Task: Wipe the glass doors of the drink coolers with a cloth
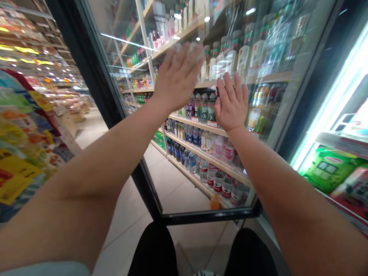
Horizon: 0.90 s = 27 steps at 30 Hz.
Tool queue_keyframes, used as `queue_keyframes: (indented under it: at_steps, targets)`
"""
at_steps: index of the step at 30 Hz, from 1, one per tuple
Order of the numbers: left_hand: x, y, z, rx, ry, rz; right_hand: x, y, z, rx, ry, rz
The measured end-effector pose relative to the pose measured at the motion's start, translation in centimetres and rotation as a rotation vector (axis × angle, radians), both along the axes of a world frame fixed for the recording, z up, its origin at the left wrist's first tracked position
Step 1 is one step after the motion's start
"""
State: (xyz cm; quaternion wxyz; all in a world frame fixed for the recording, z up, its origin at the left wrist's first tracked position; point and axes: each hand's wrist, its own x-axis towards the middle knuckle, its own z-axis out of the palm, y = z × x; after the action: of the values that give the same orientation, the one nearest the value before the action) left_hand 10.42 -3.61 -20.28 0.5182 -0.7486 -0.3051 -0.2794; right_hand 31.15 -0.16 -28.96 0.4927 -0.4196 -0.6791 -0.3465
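Note:
A glass cooler door [276, 126] in a black frame stands swung open in front of me. My left hand [176, 78] is raised against the glass, fingers stretched out and blurred by motion. To its right and slightly lower, my right hand [232, 103] lies flat on the same pane with fingers spread. Neither hand holds anything. Through the glass I see store shelves [201, 124] packed with bottled drinks.
The lit cooler interior [339, 168] with green and red packs is at the right. A rack of colourful snack bags [23, 153] stands at the left. A tiled aisle [94, 126] runs back between them. An orange bottle [214, 202] stands on the floor behind the glass.

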Motion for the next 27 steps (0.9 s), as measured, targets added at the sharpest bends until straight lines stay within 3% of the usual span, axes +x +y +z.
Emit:
queue_keyframes:
  at_steps: [2,3,5,6,8,10,12,14,15,17,19,21,23,24,27]
  targets:
    - [-1.0,0.2,1.0,0.092,-0.225,-0.001,0.0,-0.1,0.0,-0.004,-0.001,0.01]
    - [-1.3,0.2,0.8,0.109,-0.301,-0.007,0.0,-0.2,0.0,-0.005,-0.002,0.011]
    - [-1.4,0.0,-1.2,0.061,-0.309,-0.007,0.1,-0.4,0.0,-0.003,-0.002,0.011]
    - [-1.4,-0.2,-2.6,0.002,-0.23,-0.01,0.1,-0.5,0.0,-0.002,-0.001,0.009]
    - [-1.4,-0.7,-4.8,-0.192,0.125,-0.04,0.1,-0.6,0.0,-0.001,-0.002,0.003]
    - [-1.8,-0.9,-5.1,-0.258,0.301,-0.053,0.1,-0.7,0.0,-0.012,-0.003,-0.004]
    - [-2.7,-0.7,-3.6,-0.196,0.196,-0.045,0.0,-0.6,0.0,-0.024,-0.001,-0.012]
    - [-3.4,-0.3,-2.1,-0.084,-0.056,-0.036,0.0,-0.6,0.1,-0.021,-0.002,-0.022]
    - [-3.6,-0.1,-1.9,-0.04,-0.166,-0.028,0.0,-0.5,0.1,-0.014,-0.001,-0.027]
    - [-3.6,-0.2,-3.0,0.006,-0.305,-0.003,0.0,-0.5,0.1,0.0,-0.001,-0.028]
    - [-3.4,-0.7,-5.2,-0.069,-0.183,0.008,0.0,-0.6,0.1,0.005,0.0,-0.02]
    - [-3.6,-1.2,-6.6,-0.226,0.211,-0.043,0.1,-0.8,0.1,0.001,0.0,-0.011]
    - [-4.3,-1.3,-6.0,-0.261,0.389,-0.076,0.0,-0.8,0.1,-0.007,0.001,-0.004]
    - [-4.8,-1.1,-5.2,-0.231,0.355,-0.075,0.0,-0.8,0.1,-0.006,0.004,-0.003]
    - [-6.1,-0.3,-3.0,-0.041,-0.069,-0.041,0.0,-0.8,0.1,-0.005,0.011,0.008]
